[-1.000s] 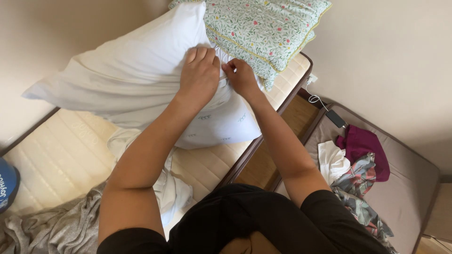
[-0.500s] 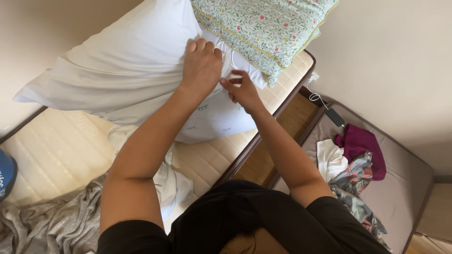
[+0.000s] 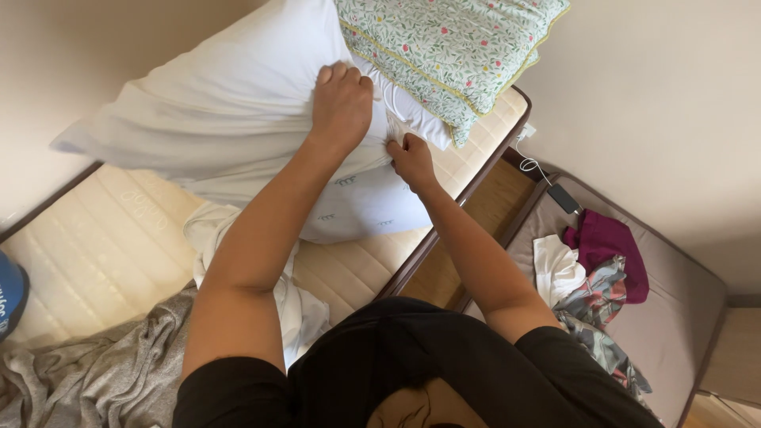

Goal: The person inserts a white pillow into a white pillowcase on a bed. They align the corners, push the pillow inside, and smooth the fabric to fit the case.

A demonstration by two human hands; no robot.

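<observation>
White pillow point(image 3: 222, 119) lies at the head of the bare mattress point(image 3: 95, 254), with the left hand point(image 3: 341, 99) closed in a fist on its cover and the right hand point(image 3: 410, 156) pinching the cover's edge just beside it. To work the case well, I would keep the fist bunching fabric while the pinch draws the hem evenly. Counted: two hands, one white pillow, one floral pillow point(image 3: 452, 47) touching its far end, one grey blanket point(image 3: 87, 380) at the mattress foot.

Black short-sleeved shirt point(image 3: 412, 357), bare forearms, no jewellery.
</observation>
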